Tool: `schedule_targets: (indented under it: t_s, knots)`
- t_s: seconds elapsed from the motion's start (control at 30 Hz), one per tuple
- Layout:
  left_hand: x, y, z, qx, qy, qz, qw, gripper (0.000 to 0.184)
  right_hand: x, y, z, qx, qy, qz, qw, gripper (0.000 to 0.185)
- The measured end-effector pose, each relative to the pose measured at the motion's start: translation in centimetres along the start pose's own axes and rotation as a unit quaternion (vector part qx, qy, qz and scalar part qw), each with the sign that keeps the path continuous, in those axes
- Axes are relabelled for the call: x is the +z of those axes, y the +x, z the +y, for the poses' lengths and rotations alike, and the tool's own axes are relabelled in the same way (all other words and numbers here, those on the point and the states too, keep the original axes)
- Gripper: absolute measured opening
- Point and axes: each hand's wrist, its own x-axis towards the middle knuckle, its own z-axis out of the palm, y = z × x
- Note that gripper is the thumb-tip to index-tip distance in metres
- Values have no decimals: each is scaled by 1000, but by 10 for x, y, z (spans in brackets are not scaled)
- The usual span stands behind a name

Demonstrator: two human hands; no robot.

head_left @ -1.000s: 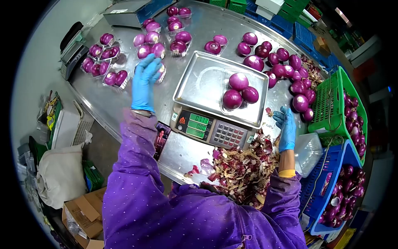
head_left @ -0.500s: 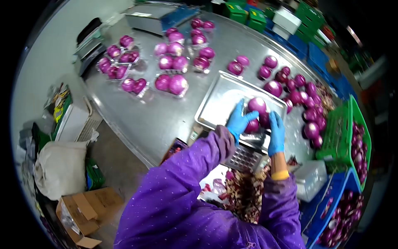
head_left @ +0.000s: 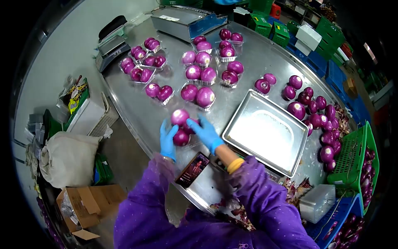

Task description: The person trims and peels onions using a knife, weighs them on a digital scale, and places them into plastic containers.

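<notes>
A clear plastic tray with 3 peeled red onions [head_left: 180,137] is between my blue-gloved hands over the near left edge of the steel table. My left hand [head_left: 168,140] grips its left side, fingers upward along the onions. From the right, my right hand [head_left: 205,133] holds it, with fingers reaching over the onions. Much of the plastic is hidden by the hands and onions. Just below lies a phone [head_left: 193,169] with its screen lit. To the right of my right hand sits a bare metal tray [head_left: 271,132].
Several packs of onions [head_left: 201,73] stand on the table's far left. Loose onions [head_left: 327,153] line the right side beside a green crate [head_left: 350,153]. Stacked clear plastic trays [head_left: 317,202] lie at the lower right. A cardboard box [head_left: 93,203] is on the floor.
Both hands have carried the onions in their plastic tray leftward from the metal tray to the table's near left edge. The camera view has shifted, and the phone now shows fully.
</notes>
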Motion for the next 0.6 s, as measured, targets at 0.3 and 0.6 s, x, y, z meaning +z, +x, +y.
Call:
schedule_targets:
  t_s: [0.3,0.6]
  knots:
    - [-29,-1,-20,183,480,35,857,117,21,30,19,20,-138,-40,989,78]
    - [14,57,-24,259,633,-156,712,113,-150,-102,-68,-54,55,38,996,46]
